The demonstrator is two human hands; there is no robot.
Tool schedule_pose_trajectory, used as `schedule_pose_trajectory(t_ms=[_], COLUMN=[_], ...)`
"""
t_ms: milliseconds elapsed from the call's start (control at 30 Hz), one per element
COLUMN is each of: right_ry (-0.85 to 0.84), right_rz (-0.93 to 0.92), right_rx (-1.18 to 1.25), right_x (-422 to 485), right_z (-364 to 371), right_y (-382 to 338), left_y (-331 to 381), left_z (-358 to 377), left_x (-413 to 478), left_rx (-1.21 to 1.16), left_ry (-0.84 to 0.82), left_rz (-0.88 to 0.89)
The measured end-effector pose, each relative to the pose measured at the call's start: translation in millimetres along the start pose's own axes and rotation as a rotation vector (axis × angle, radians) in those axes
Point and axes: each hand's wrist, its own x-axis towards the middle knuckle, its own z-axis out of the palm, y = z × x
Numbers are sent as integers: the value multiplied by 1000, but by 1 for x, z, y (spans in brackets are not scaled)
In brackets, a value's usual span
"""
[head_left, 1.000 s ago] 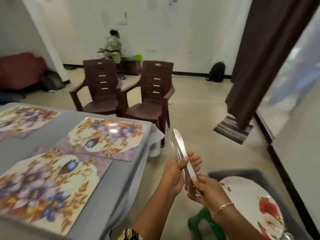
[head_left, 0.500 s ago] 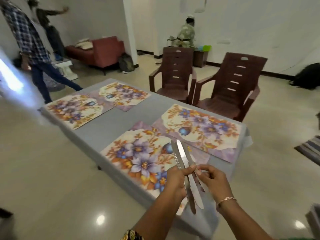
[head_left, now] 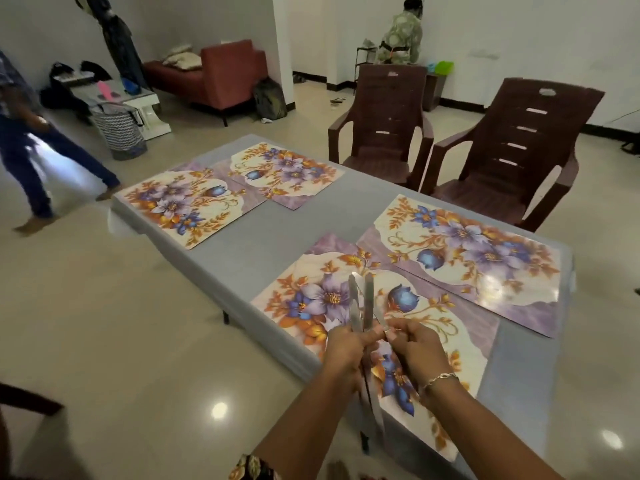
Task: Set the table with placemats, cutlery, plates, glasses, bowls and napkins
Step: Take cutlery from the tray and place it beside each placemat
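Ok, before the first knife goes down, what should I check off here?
1. Left hand grips the knives: ok.
2. Right hand pinches one of the knives to draw it out: ok.
3. Four placemats laid on the table: ok.
4. Near placemat lies below the hands: ok.
5. Enough knives for four places: cannot tell, they overlap.

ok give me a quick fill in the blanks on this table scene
1. The grey table carries ____ floral placemats.
2. ____ brown chairs stand at its far side.
3. The left hand grips knives; the bracelet circles the ____ wrist.

Missing words: four; two; right
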Motion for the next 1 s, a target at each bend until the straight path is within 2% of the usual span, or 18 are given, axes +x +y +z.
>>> schedule_pose_trajectory(t_ms=[167, 300, 467, 667, 1000], right_ry=[147, 305, 385, 427, 507], right_rz=[1, 109, 298, 221, 241], right_rx=[22, 108, 62, 97, 140], right_x=[45, 73, 85, 61, 64], right_z=[7, 15, 42, 41, 45], right_y=[3, 23, 66, 84, 81], left_y=[28, 43, 25, 20, 34], left_z=[-5, 7, 23, 9, -11], left_x=[51, 84, 134, 155, 159], left_rx=[87, 26, -39, 0, 103], left_ry=[-71, -176, -106, -219, -415], left_rz=[-27, -170, -242, -306, -480])
